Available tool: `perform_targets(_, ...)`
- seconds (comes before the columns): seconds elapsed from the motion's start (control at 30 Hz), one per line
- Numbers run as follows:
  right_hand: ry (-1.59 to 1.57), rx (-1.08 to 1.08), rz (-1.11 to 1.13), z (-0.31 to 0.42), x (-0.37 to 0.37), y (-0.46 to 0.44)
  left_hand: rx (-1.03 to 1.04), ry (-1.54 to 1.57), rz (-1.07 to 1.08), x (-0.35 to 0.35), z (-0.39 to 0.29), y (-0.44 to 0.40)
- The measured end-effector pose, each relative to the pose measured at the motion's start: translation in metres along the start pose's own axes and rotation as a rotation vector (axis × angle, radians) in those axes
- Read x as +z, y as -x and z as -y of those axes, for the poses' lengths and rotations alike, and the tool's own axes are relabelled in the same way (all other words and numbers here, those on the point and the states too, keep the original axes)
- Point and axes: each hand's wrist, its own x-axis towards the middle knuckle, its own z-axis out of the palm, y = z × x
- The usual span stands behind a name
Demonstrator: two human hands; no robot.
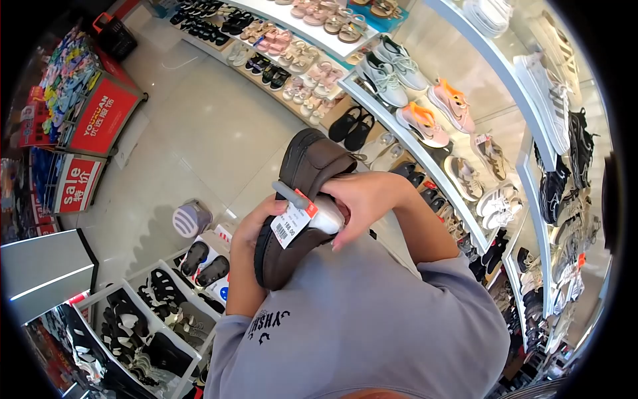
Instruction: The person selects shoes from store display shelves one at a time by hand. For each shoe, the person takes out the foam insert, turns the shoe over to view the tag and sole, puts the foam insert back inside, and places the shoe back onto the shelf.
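Note:
A pair of dark brown shoes [311, 159] is held close in front of my chest, at the middle of the view. My left hand [251, 223] grips the shoes from the left side. From the right, my right hand [362, 199] has its fingers at the opening, beside white stuffing [326, 217]. A grey security tag [291, 194] and a white and red price tag [292, 223] hang on the shoes between my hands. Some of my fingers are hidden behind or inside the shoes.
Shelves [412, 143] of sneakers and sandals curve along the top and right. Lower left are white racks [143, 299] with dark shoes. Red sale bins [100, 113] stand at the upper left, beyond the tiled floor [199, 126]. A round purple-grey stool [191, 218] is nearby.

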Motion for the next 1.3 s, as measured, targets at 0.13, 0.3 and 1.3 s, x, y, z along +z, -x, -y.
perform_targets(0.13,0.24,-0.107,-0.164,0.021,0.0,-0.052,0.363,-0.145,-0.057,-0.046,-0.018,0.024)
perform_targets(0.3,0.253,-0.175,-0.375,0.032,-0.019,-0.078,0.023,0.263,-0.063,-0.118,-0.068,0.004)
perform_targets(1.3,-0.548,-0.021,-0.71,-0.01,-0.347,-0.343,0.644,0.636,0.347,-0.127,-0.396,-0.151)
